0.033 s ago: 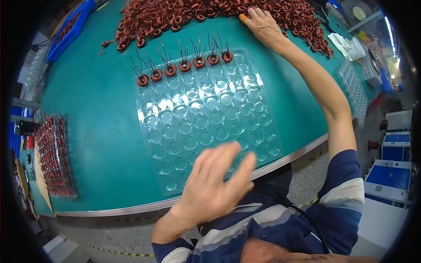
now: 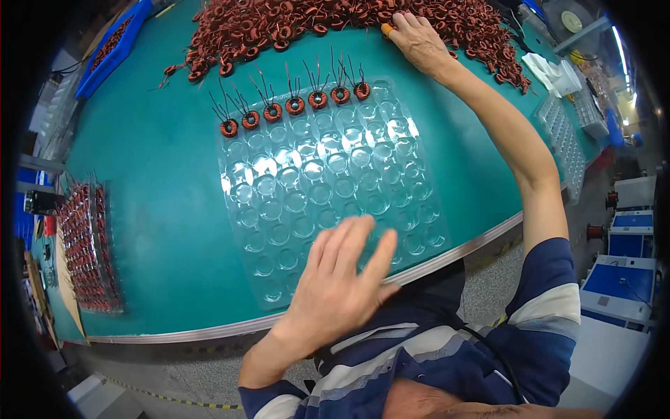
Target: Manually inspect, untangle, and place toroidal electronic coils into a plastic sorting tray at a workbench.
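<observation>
My right hand reaches to the near edge of a large heap of copper-wound ring coils. Its fingers lie spread on the coils, and an orange cover wraps one digit. No coil shows clearly in its grasp. Over the near edge of a clear plastic tray with round pockets hovers my left hand, fingers apart and holding nothing. Several ring coils with upright dark wire leads sit in the tray's far row, left of its far right corner. My left hand hides some near pockets.
Filled trays of coils are stacked on the left of the green table. A blue bin stands far left. At the right edge lie another pocketed tray and white items.
My left hand has shifted slightly left and away from me, its fingers tilting upward. My right hand stays at the heap.
</observation>
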`<state>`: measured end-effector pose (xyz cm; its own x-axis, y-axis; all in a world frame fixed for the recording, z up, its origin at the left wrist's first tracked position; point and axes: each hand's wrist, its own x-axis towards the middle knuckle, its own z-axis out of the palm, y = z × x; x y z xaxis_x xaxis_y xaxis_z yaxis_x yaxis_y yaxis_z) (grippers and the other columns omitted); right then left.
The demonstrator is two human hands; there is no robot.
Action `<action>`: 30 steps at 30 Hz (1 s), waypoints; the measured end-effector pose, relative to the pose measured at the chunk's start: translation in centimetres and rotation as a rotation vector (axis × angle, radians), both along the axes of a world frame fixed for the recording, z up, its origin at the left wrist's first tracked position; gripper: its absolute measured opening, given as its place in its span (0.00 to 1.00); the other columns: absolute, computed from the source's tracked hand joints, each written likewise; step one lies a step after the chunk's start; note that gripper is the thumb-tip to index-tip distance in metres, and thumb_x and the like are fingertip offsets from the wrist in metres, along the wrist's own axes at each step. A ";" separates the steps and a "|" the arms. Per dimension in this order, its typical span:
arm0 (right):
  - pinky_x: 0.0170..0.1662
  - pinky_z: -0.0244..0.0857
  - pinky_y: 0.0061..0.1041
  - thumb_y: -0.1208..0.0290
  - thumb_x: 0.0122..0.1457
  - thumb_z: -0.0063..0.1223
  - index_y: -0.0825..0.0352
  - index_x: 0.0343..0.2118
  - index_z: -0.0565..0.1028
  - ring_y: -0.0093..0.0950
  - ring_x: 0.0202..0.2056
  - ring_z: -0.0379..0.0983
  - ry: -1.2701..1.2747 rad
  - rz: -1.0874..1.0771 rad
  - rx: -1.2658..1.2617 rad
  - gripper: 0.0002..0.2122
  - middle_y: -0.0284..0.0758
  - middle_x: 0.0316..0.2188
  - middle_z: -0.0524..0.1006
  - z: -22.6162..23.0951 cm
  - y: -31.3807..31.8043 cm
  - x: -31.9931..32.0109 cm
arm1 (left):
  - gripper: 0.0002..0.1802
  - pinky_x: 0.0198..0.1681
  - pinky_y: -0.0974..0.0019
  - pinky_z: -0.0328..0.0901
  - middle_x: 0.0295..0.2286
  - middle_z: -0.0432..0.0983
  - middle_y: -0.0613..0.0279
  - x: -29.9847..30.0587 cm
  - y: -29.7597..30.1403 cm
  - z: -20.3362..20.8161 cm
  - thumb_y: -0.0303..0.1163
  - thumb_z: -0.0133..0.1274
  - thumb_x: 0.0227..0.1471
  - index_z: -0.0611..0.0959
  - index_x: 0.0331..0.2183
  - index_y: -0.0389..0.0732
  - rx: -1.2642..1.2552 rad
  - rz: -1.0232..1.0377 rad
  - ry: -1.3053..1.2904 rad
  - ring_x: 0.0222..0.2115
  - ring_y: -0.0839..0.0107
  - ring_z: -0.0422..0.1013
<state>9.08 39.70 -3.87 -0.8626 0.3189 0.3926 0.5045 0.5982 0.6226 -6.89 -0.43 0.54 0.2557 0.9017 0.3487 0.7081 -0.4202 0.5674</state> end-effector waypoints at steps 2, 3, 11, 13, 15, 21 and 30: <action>0.49 0.61 0.31 0.69 0.56 0.47 0.64 0.43 0.71 0.31 0.45 0.66 -0.047 -0.010 0.011 0.12 0.35 0.40 0.67 0.0 0.4 0.1 | 0.43 0.55 0.49 0.56 0.52 0.60 0.45 -0.2 0.0 -2.3 0.39 0.67 0.34 0.69 0.53 0.41 -0.078 -0.053 0.143 0.53 0.48 0.59; 0.49 0.61 0.31 0.69 0.56 0.47 0.64 0.43 0.71 0.31 0.45 0.66 -0.040 -0.008 0.015 0.12 0.35 0.40 0.67 0.0 0.3 0.1 | 0.42 0.56 0.49 0.55 0.52 0.60 0.45 -0.2 -0.2 -2.6 0.42 0.66 0.36 0.69 0.53 0.41 -0.085 -0.063 0.229 0.54 0.49 0.58; 0.48 0.62 0.31 0.68 0.54 0.58 0.65 0.44 0.74 0.34 0.43 0.71 0.404 0.178 -0.390 0.15 0.35 0.38 0.74 0.1 -4.6 3.4 | 0.39 0.56 0.54 0.55 0.50 0.62 0.50 -2.8 -0.7 -1.7 0.47 0.63 0.40 0.71 0.53 0.43 -0.125 -0.063 0.387 0.54 0.54 0.58; 0.34 0.66 0.25 0.63 0.57 0.57 0.66 0.46 0.74 0.28 0.28 0.74 0.626 0.191 -0.631 0.17 0.34 0.25 0.77 0.0 -5.4 5.0 | 0.40 0.57 0.53 0.55 0.51 0.61 0.50 -3.0 -0.8 -1.1 0.47 0.64 0.38 0.71 0.53 0.45 -0.169 -0.025 0.413 0.54 0.53 0.58; 0.30 0.65 0.23 0.63 0.58 0.56 0.67 0.47 0.73 0.23 0.25 0.72 0.792 0.124 -0.883 0.17 0.33 0.22 0.77 1.1 -7.9 4.7 | 0.41 0.57 0.52 0.54 0.51 0.61 0.51 -4.9 -1.4 -1.0 0.47 0.65 0.37 0.71 0.53 0.44 -0.142 0.004 0.469 0.54 0.53 0.58; 0.22 0.59 0.17 0.62 0.60 0.54 0.73 0.45 0.72 0.15 0.19 0.65 1.095 0.156 -1.414 0.18 0.28 0.16 0.72 2.1 -12.6 6.1 | 0.36 0.55 0.51 0.56 0.48 0.63 0.49 -6.0 -0.5 -0.4 0.57 0.56 0.45 0.75 0.49 0.43 -0.137 -0.022 0.350 0.51 0.50 0.60; 0.20 0.55 0.14 0.64 0.62 0.51 0.72 0.46 0.71 0.13 0.18 0.59 1.232 0.249 -1.865 0.16 0.24 0.17 0.65 3.9 -19.2 4.4 | 0.32 0.42 0.60 0.66 0.41 0.70 0.51 1.7 6.5 -0.5 0.28 0.58 0.49 0.65 0.55 0.37 -0.046 0.221 -0.128 0.37 0.60 0.71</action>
<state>13.53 20.50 -0.01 -0.5787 0.8112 0.0842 -0.0735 0.0509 -0.9960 -5.24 6.11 0.09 0.0066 0.9464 0.3230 0.7011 -0.2347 0.6733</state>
